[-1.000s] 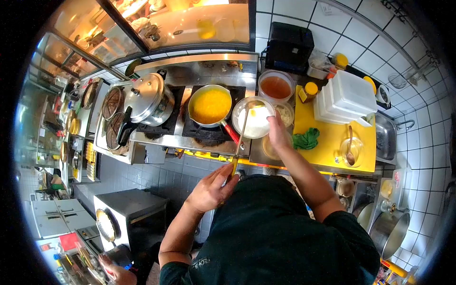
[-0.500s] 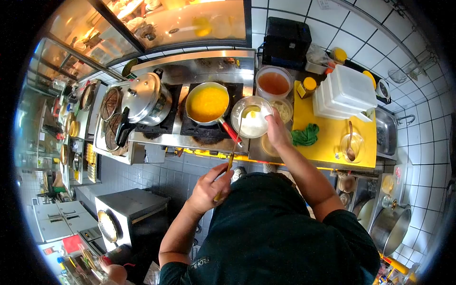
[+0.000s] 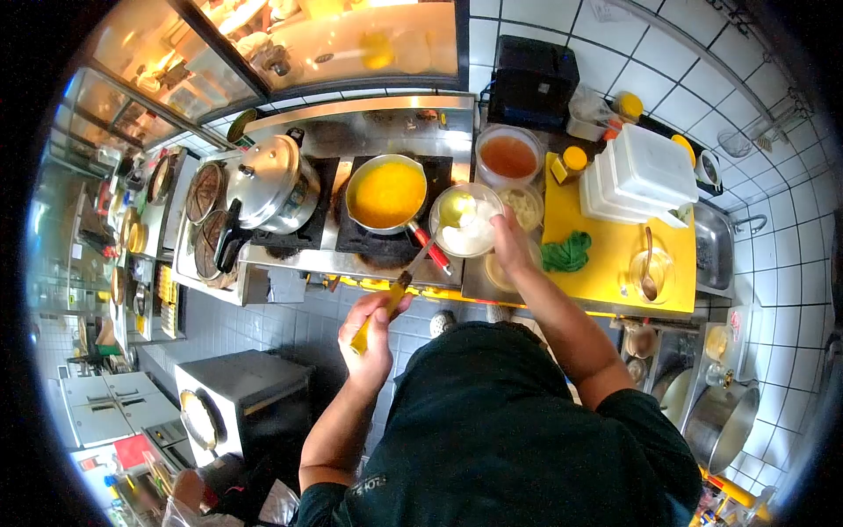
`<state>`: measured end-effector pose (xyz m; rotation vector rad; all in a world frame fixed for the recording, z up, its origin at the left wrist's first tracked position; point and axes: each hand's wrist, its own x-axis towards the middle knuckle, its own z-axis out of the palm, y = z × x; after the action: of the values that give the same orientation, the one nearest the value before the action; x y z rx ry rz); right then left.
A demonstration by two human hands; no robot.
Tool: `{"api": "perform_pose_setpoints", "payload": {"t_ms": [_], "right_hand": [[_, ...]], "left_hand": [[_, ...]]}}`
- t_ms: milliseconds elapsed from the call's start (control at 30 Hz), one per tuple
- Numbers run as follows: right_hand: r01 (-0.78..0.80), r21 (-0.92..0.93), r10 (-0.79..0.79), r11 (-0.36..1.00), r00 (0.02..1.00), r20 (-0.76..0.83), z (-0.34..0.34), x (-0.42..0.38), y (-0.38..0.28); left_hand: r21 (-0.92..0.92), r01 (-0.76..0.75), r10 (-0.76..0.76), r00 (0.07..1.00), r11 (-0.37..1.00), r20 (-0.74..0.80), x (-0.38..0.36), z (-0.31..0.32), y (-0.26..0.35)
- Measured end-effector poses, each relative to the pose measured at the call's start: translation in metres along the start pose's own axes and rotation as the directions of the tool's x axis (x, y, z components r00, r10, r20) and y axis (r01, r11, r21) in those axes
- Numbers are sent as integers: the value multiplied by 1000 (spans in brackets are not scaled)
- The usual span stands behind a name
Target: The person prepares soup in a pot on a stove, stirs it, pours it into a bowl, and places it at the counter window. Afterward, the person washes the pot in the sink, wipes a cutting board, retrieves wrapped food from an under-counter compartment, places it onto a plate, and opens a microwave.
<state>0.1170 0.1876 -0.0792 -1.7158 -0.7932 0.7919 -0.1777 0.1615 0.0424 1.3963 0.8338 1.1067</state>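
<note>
My left hand [image 3: 373, 332] is closed around the yellow handle of a ladle [image 3: 403, 279]. The ladle's metal shaft slants up to the right, and its head, yellowish inside, sits within a clear bowl [image 3: 482, 239]. White contents, powder or grains, fill part of that bowl. My right hand [image 3: 507, 239] grips the bowl by its right rim and holds it above the counter's edge. Just left of the bowl, a saucepan [image 3: 386, 193] of yellow liquid rests on the burner. Its red handle [image 3: 432, 249] points toward me, beneath the ladle shaft.
A pressure cooker [image 3: 277, 189] stands on the left burner. Behind the bowl are a container of reddish-brown liquid [image 3: 509, 156] and another tub [image 3: 524, 206]. A yellow board [image 3: 606, 279] carries a green cloth [image 3: 566, 252], white boxes [image 3: 650, 167] and a glass bowl with a spoon [image 3: 650, 279].
My left hand has shifted left and up, and the ladle now slants more. Its head has turned within the bowl, showing more yellow. The bowl has hardly moved.
</note>
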Motion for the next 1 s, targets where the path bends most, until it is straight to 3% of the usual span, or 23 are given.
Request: {"api": "perform_pose_setpoints", "payload": {"t_ms": [100, 133, 267, 367, 400, 500, 567, 700, 767, 833, 867, 1000], "right_hand": [[-32, 69, 34, 997, 999, -21, 2, 1, 1], [-47, 94, 50, 994, 998, -30, 3, 1, 2], [-93, -87, 86, 992, 993, -78, -12, -15, -30], [-34, 48, 38, 998, 996, -85, -14, -6, -6], [-18, -8, 16, 1000, 990, -140, -14, -6, 0], [-78, 101, 89, 992, 990, -111, -20, -3, 9], [-146, 23, 147, 989, 987, -71, -24, -3, 4], [-123, -280, 111, 952, 992, -59, -21, -3, -5], [-90, -57, 84, 994, 992, -93, -6, 0, -10], [-100, 116, 109, 988, 991, -75, 3, 2, -15], [-68, 38, 70, 997, 995, -74, 1, -2, -31], [-68, 154, 76, 986, 996, -48, 14, 16, 5]], "left_hand": [[-298, 12, -62, 985, 955, -160, 7, -2, 4], [-312, 24, -89, 976, 950, -197, 11, -4, 8], [-262, -28, -55, 951, 965, -305, 25, -19, 0], [-156, -55, 2, 946, 986, -324, 35, -29, -14], [-121, -57, 15, 945, 991, -327, 37, -33, -19], [-104, -29, -6, 947, 994, -322, 42, -40, -19], [-123, -38, -2, 952, 992, -305, 42, -38, -9], [74, -171, 181, 971, 983, -156, 31, -31, 5], [218, -315, 324, 946, 924, -6, 26, -25, 13], [441, -447, 362, 893, 778, 268, 28, -17, 27], [436, -475, 365, 876, 764, 316, 27, -13, 23], [469, -539, 309, 820, 699, 482, 25, -11, 18]]}}
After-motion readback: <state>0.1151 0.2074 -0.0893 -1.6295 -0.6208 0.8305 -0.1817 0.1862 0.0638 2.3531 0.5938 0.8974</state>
